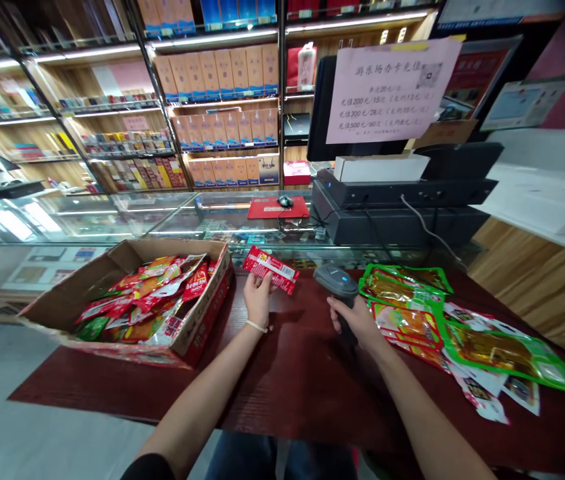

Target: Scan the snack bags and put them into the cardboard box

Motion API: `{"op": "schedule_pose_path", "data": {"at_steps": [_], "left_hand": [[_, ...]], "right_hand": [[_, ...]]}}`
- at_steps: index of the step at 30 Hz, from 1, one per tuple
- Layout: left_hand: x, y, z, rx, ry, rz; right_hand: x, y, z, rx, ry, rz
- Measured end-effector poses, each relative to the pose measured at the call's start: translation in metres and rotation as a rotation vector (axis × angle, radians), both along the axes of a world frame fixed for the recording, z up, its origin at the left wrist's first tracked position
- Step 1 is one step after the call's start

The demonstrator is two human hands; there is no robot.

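My left hand [258, 300] pinches a small red snack packet [271, 269] by its lower edge, the barcode side facing up toward me. In my right hand [355, 320] is a grey handheld barcode scanner [336, 280], its head pointing left toward the packet with a gap between them. To the left stands an open cardboard box [207, 317] filled with several snack packets [147, 293], mostly red. Right of the scanner lies a loose pile of snack packets [407, 323], some with green edges and some red or white.
The dark red table [282, 380] carries all this. Behind it runs a glass counter [162, 213] with a red mouse pad [265, 208], a mouse [285, 201] and a dark till machine [392, 217] with cables. Lit shelves [227, 100] of boxes line the back.
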State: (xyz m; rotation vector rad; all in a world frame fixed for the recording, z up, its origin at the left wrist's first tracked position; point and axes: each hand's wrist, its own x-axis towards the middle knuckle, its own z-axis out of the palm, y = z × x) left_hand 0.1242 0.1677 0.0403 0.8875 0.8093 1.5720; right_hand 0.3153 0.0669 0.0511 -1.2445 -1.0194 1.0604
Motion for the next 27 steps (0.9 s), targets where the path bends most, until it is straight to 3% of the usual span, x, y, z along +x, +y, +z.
{"op": "schedule_pose_path", "data": {"at_steps": [4, 7, 10, 13, 15, 17, 19, 22, 27], "left_hand": [[-0.03, -0.019, 0.066, 0.27, 0.149, 0.101], [-0.072, -0.02, 0.114, 0.454, 0.324, 0.24], [-0.128, -0.006, 0.142, 0.533, 0.55, 0.388], [-0.183, 0.017, 0.144, 0.502, 0.934, 0.557], [-0.21, 0.029, 0.136, 0.451, 1.186, 0.543], [-0.225, 0.037, 0.123, 0.358, 1.308, 0.446], [-0.23, 0.041, 0.113, 0.288, 1.293, 0.389], [-0.228, 0.043, 0.106, 0.301, 1.23, 0.414], [-0.22, 0.039, 0.112, 0.326, 1.206, 0.416]], "right_hand": [[0.002, -0.002, 0.002, 0.009, 0.035, 0.042], [0.002, -0.003, 0.004, 0.006, 0.044, 0.058], [0.002, -0.003, 0.003, 0.003, 0.054, 0.061], [0.001, -0.002, -0.001, -0.004, 0.041, 0.075], [0.0, -0.001, -0.003, -0.015, 0.037, 0.079], [-0.002, -0.001, -0.004, -0.024, 0.041, 0.074], [-0.003, -0.001, -0.004, -0.028, 0.043, 0.064], [-0.004, 0.0, -0.003, -0.034, 0.038, 0.051], [-0.003, -0.001, 0.005, -0.027, 0.015, 0.032]]}}
